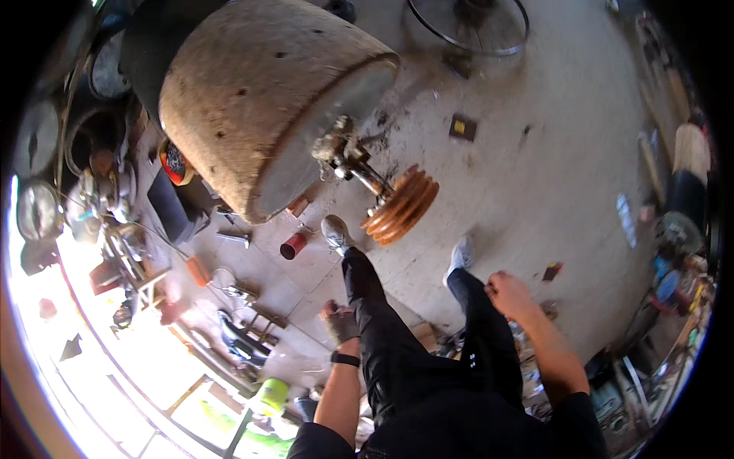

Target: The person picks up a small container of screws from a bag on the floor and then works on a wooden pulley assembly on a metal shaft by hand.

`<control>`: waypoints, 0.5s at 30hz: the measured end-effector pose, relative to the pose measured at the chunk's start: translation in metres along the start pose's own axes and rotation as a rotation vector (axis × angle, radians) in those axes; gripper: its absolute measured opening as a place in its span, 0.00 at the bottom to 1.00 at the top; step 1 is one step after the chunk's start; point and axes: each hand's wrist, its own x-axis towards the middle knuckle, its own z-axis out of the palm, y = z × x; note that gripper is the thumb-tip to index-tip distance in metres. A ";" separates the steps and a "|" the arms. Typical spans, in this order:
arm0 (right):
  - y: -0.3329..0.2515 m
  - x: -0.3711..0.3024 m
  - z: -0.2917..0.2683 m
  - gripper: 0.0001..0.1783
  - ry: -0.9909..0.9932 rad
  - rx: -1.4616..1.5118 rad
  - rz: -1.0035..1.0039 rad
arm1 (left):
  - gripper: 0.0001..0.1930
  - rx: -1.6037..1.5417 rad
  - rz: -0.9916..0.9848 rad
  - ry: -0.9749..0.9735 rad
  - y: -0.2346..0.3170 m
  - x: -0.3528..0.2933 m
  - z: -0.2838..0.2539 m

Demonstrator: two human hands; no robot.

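Observation:
My left hand [341, 323], in what looks like a grey fingerless glove with a black band at the wrist, hangs beside my left leg. Its fingers are curled, and I see nothing in them. Near my right knee is my right hand [505, 294], bare and loosely closed, with no object showing. Both hands are apart from everything around them. Ahead looms a large, rusty, dirt-crusted drum [237, 99], tilted. From its pale end a metal shaft [365, 174] sticks out, carrying a rust-orange grooved pulley [404, 206].
A red cylinder [293, 245], a hammer [234, 238] and an orange-handled tool [197, 271] lie at the left. A small dark square plate [462, 127] lies ahead, before a wheel rim [501, 52]. Clutter lines the right wall, including a black roll [686, 195].

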 end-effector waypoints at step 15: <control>0.072 0.091 0.083 0.09 0.055 0.474 -0.293 | 0.10 -1.765 0.694 -0.390 0.290 -0.005 0.040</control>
